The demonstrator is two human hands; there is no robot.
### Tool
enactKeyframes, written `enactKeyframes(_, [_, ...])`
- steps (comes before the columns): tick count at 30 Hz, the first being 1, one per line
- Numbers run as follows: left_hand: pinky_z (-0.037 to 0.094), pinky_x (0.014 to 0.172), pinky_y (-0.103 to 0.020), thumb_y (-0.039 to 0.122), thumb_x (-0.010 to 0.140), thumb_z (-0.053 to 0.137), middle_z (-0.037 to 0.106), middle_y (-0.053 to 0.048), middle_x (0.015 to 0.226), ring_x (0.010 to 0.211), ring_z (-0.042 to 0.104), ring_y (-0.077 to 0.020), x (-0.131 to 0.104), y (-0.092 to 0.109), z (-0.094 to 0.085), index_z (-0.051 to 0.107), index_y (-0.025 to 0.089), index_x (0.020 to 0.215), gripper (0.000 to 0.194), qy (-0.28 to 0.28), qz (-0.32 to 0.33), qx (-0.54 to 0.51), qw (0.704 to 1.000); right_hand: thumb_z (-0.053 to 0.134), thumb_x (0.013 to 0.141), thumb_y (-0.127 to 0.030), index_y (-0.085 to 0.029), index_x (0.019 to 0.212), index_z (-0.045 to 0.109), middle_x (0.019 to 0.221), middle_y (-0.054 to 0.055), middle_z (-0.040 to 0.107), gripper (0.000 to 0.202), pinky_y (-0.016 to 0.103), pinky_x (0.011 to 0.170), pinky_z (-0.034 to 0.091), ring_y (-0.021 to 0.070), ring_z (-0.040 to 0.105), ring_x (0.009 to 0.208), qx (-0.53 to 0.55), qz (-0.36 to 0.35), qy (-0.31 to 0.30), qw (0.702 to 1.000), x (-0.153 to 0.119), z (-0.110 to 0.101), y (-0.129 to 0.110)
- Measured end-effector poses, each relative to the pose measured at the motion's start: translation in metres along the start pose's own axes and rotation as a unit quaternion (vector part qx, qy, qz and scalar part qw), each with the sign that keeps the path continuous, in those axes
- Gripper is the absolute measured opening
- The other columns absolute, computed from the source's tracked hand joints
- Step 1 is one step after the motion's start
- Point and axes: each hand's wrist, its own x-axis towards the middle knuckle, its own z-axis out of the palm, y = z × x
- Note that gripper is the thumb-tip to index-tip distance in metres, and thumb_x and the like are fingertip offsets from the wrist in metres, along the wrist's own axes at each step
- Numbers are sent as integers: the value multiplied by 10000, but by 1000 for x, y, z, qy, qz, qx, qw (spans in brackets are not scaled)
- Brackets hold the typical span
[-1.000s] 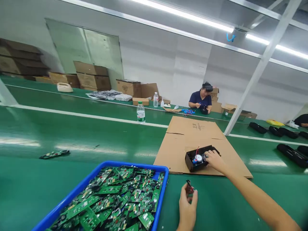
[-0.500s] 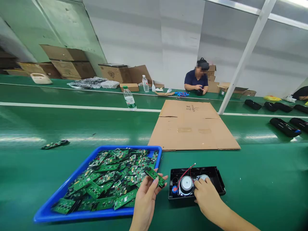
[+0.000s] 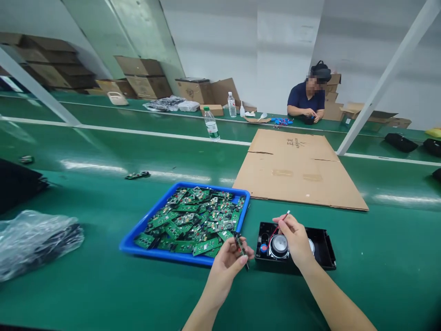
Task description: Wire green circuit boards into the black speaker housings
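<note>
My left hand (image 3: 223,269) grips a small green circuit board (image 3: 240,248), turned edge-on, beside the right rim of a blue tray (image 3: 161,257) heaped with similar boards. A black speaker housing (image 3: 325,250) lies open side up to the right. Inside it sit two round speakers, the left one (image 3: 278,247) in plain sight and the other partly behind my hand. Above the housing, my right hand (image 3: 295,239) pinches a red wire (image 3: 273,233) close to its white connector (image 3: 288,213). A blue-and-red round part (image 3: 263,248) fills the housing's left corner.
Flattened cardboard (image 3: 299,184) lies beyond the housing. A water bottle (image 3: 211,125) stands behind the tray, and a loose board (image 3: 137,175) lies further left. Clear plastic wrap (image 3: 37,243) covers something at left. A co-worker (image 3: 306,99) sits across the bench.
My right hand has moved from the right speaker to the wire and closed on its end. The board in my left hand has been turned from face-up to edge-on. My view has swung left.
</note>
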Motion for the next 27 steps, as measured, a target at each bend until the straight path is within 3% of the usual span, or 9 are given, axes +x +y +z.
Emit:
enactKeyframes(3, [481, 541, -234, 296, 692, 693, 524, 62, 733, 604, 582, -109, 1, 2, 4, 468, 223, 881, 303, 27, -6, 49, 998, 648, 681, -497, -192, 887, 648, 817, 43, 607, 368, 294, 614, 476, 136, 562, 628, 153, 10, -16, 988, -2, 2, -4])
enactKeyframes(5, [455, 491, -225, 274, 703, 671, 529, 58, 781, 577, 582, -103, 1, 2, 7, 426, 225, 856, 293, 48, -10, 78, 996, 660, 683, -469, -202, 980, 625, 728, 19, 610, 402, 277, 519, 462, 110, 523, 504, 169, 19, -31, 985, -6, 3, -7])
enactKeyframes(9, [480, 564, -263, 319, 719, 645, 620, -16, 917, 645, 604, -132, 1, 3, 13, 422, 216, 951, 338, 53, -7, 86, 995, 546, 799, -361, -188, 892, 677, 642, 13, 592, 236, 246, 484, 427, 105, 500, 490, -36, -58, -47, 997, -20, 3, -14])
enactKeyframes(13, [498, 708, -304, 496, 756, 558, 670, -79, 882, 805, 620, -199, 1, 1, 18, 568, 150, 948, 396, 40, -28, 57, 997, 465, 849, -259, -188, 952, 662, 796, 53, 667, 234, 263, 617, 478, 158, 609, 702, -213, -159, -59, 962, -33, 7, -19])
enactKeyframes(16, [503, 765, -321, 546, 724, 573, 688, -99, 900, 897, 620, -243, 1, 0, 22, 651, 134, 880, 447, 29, -40, 19, 999, 433, 874, -229, -168, 914, 636, 774, 54, 669, 216, 246, 581, 473, 146, 612, 659, -249, -232, -29, 940, -38, 12, -17])
enactKeyframes(20, [493, 852, -351, 482, 679, 664, 673, -104, 1038, 993, 601, -270, 1, -1, 22, 654, 152, 987, 451, 8, -42, -11, 999, 440, 889, -228, -164, 800, 629, 614, 23, 606, 219, 228, 483, 413, 120, 536, 523, -280, -302, 4, 911, -39, 16, -16])
enactKeyframes(23, [459, 923, -376, 417, 673, 699, 645, -112, 1121, 1039, 585, -275, -1, -6, 18, 631, 167, 1045, 454, 1, -26, 4, 1000, 435, 895, -226, -166, 766, 619, 593, 17, 587, 232, 232, 483, 393, 118, 511, 517, -285, -314, 13, 906, -40, 17, -17])
enactKeyframes(27, [426, 970, -412, 374, 699, 687, 639, -121, 1141, 1096, 555, -289, -2, -14, 13, 633, 171, 1057, 416, -47, 2, 13, 999, 434, 887, -240, -173, 731, 605, 588, 10, 575, 241, 239, 514, 389, 119, 489, 535, -264, -282, -1, 922, -42, 17, -20])
